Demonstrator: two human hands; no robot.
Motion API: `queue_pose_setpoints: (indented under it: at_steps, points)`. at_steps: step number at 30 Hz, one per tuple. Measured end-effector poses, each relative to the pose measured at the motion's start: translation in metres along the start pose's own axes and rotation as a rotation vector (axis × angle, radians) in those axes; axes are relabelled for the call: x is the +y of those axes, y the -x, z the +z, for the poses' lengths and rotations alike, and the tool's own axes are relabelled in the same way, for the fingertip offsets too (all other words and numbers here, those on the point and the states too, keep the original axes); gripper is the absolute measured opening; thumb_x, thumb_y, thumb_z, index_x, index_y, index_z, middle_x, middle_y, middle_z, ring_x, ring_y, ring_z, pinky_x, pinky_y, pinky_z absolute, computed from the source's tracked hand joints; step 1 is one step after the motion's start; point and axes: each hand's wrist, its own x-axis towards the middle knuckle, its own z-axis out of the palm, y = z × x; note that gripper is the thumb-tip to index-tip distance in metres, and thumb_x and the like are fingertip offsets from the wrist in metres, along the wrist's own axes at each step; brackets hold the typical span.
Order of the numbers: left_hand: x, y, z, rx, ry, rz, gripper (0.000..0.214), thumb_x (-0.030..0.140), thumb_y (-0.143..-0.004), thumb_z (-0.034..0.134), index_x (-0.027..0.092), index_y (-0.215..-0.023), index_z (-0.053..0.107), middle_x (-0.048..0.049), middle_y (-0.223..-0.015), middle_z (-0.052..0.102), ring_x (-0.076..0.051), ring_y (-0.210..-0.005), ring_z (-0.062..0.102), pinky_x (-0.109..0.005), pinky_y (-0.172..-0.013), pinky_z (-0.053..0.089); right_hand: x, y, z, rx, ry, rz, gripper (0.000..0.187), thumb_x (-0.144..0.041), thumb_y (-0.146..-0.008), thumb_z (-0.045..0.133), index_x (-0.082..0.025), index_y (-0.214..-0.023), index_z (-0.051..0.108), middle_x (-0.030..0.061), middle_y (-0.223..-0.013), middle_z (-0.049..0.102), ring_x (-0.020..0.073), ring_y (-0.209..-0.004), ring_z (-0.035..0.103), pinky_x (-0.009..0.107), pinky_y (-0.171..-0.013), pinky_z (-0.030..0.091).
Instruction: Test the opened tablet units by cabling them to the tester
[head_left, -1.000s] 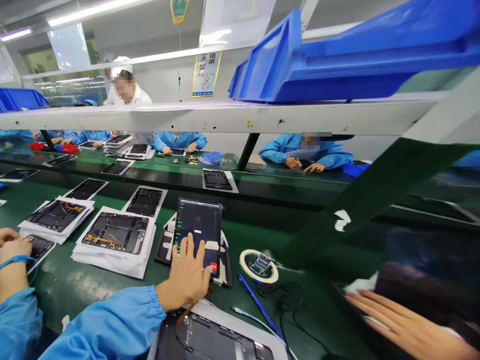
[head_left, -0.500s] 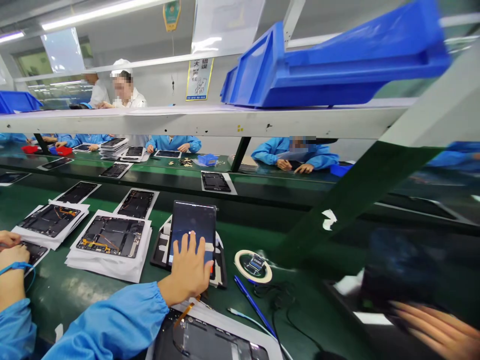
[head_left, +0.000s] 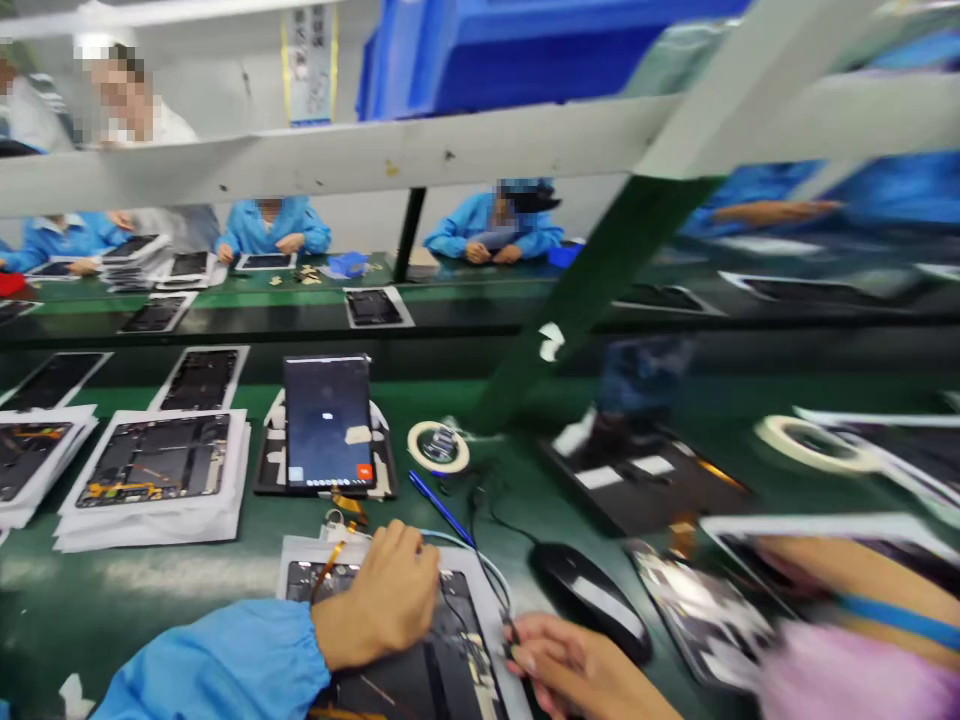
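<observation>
My left hand (head_left: 382,600), in a blue sleeve, lies with curled fingers on an open tablet (head_left: 450,670) that rests on a white sheet at the near edge. What is under the fingers is hidden. My right hand (head_left: 574,668) comes in from the lower right with its fingers pressed together at the right edge of that tablet, next to a thin black cable (head_left: 495,590). It is blurred. Behind them a lit tablet (head_left: 327,420) stands on a black holder, with an orange flex strip (head_left: 330,565) running toward the open one.
A black mouse (head_left: 589,600), a blue pen (head_left: 439,505) and a tape ring (head_left: 438,446) lie right of the lit tablet. Stacks of opened tablets on white sheets (head_left: 154,470) fill the left. A co-worker's arm with a blue wrist strap (head_left: 862,595) lies at right. Other workers sit beyond the conveyor.
My left hand has left the lit tablet's screen and drawn back onto the open tablet. The view swung right and down. My right hand moved in from the far right.
</observation>
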Motion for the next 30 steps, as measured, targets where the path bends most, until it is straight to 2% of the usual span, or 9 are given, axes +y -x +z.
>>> queue_pose_setpoints:
  at_steps: [5,7,12,16,19,23,25,27,30]
  points:
    - [-0.014,-0.017,0.018,-0.086,0.003,-0.027,0.034,0.020,-0.102,0.031,0.014,-0.100,0.065,-0.0121,-0.103,0.061,-0.025,-0.099,0.053,-0.041,-0.090,0.047,-0.011,-0.003,0.012,0.053,-0.040,-0.071,0.058,-0.061,-0.066,0.081,-0.014,-0.092,0.059,0.0003,-0.063,0.062,0.0099,-0.047,0.052,0.022,-0.044,0.042]
    - [-0.016,-0.022,0.016,-0.098,0.014,-0.036,0.036,0.022,-0.103,0.031,0.014,-0.101,0.066,-0.0113,-0.105,0.063,-0.024,-0.100,0.054,-0.041,-0.091,0.046,-0.009,-0.005,0.011,0.082,-0.052,-0.078,0.055,-0.057,-0.066,0.081,-0.015,-0.092,0.057,-0.0012,-0.061,0.062,0.0094,-0.044,0.052,0.021,-0.043,0.041]
    - [-0.015,-0.024,0.010,-0.095,0.067,-0.065,0.035,0.024,-0.104,0.033,0.016,-0.100,0.067,-0.0091,-0.106,0.065,-0.023,-0.100,0.056,-0.038,-0.089,0.044,-0.008,-0.003,0.010,0.116,-0.088,-0.075,0.053,-0.053,-0.065,0.082,-0.015,-0.091,0.056,0.0048,-0.073,0.070,0.0092,-0.045,0.054,0.021,-0.042,0.041]
    - [-0.013,-0.025,0.007,-0.107,0.074,-0.087,0.034,0.025,-0.104,0.034,0.016,-0.100,0.066,-0.0085,-0.105,0.066,-0.023,-0.100,0.057,-0.038,-0.089,0.044,-0.014,0.002,0.010,0.091,-0.062,-0.106,0.049,-0.052,-0.068,0.082,-0.015,-0.090,0.059,-0.0009,-0.063,0.063,0.0084,-0.045,0.051,0.020,-0.044,0.041]
    - [-0.011,-0.026,0.003,-0.138,0.058,-0.103,0.036,0.025,-0.105,0.032,0.016,-0.101,0.066,-0.0087,-0.104,0.067,-0.023,-0.100,0.057,-0.038,-0.089,0.043,-0.015,0.005,0.009,0.096,-0.042,-0.124,0.045,-0.051,-0.078,0.079,-0.013,-0.093,0.062,-0.0019,-0.063,0.060,0.0086,-0.047,0.051,0.021,-0.045,0.042]
    - [-0.009,-0.026,0.002,-0.166,0.050,-0.127,0.038,0.026,-0.105,0.029,0.016,-0.102,0.066,-0.0097,-0.103,0.068,-0.024,-0.099,0.060,-0.039,-0.091,0.042,-0.011,0.007,0.009,0.115,-0.047,-0.110,0.037,-0.049,-0.096,0.062,-0.013,-0.102,0.063,0.0002,-0.077,0.062,0.0083,-0.056,0.055,0.022,-0.052,0.048]
    - [-0.009,-0.025,0.002,-0.178,0.074,-0.139,0.037,0.026,-0.105,0.031,0.016,-0.102,0.066,-0.0096,-0.104,0.069,-0.024,-0.100,0.062,-0.039,-0.092,0.042,-0.009,0.006,0.008,0.075,-0.030,-0.122,0.041,-0.054,-0.092,0.065,-0.013,-0.100,0.063,-0.0001,-0.075,0.062,0.0081,-0.053,0.053,0.021,-0.049,0.046]
    - [-0.008,-0.022,0.003,-0.187,0.110,-0.149,0.034,0.025,-0.105,0.033,0.016,-0.101,0.066,-0.0090,-0.105,0.071,-0.023,-0.099,0.064,-0.038,-0.092,0.042,-0.003,0.002,0.007,0.019,-0.007,-0.123,0.051,-0.061,-0.080,0.074,-0.014,-0.095,0.062,-0.0008,-0.068,0.060,0.0080,-0.047,0.050,0.021,-0.044,0.041]
    - [-0.006,-0.017,0.002,-0.198,0.156,-0.156,0.029,0.023,-0.103,0.038,0.016,-0.100,0.066,-0.0084,-0.106,0.072,-0.022,-0.099,0.066,-0.036,-0.093,0.043,0.016,-0.007,-0.001,-0.032,0.006,-0.035,0.064,-0.072,-0.065,0.078,-0.017,-0.089,0.059,0.0005,-0.066,0.061,0.0075,-0.042,0.048,0.020,-0.042,0.036]
